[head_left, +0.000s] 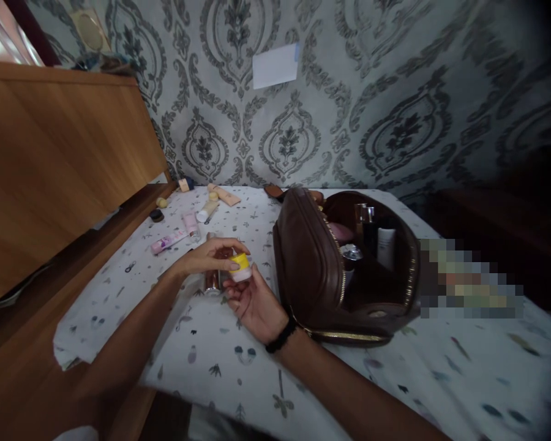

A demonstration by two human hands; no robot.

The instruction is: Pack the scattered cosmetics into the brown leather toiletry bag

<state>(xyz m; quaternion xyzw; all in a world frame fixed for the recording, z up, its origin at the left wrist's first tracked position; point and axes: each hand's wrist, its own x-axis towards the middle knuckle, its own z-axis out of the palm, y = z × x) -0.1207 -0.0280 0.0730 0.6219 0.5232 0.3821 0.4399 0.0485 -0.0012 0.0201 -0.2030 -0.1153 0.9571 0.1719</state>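
Between both hands is a small cosmetic jar (241, 267) with a yellow lid and a pale pink base. My left hand (207, 256) grips the lid from above with thumb and fingers. From below, my right hand (256, 307) holds the base, its thumb against the side; a black band circles that wrist. Partly hidden behind my left hand, a reddish-brown bottle (212, 280) with a shiny end rests on the cloth. Close to my right hand stands an unzipped brown leather bag (303, 257) with several bottles and a white tube (386, 247) inside.
A patterned white cloth (197, 355) covers the surface. Pink tubes (168, 241), a beige tube (224, 195), a cream tube (207, 211) and a small black pot (157, 215) lie at the back left. A wooden cabinet (68, 141) borders the left; a patterned wall (239, 122) rises behind.
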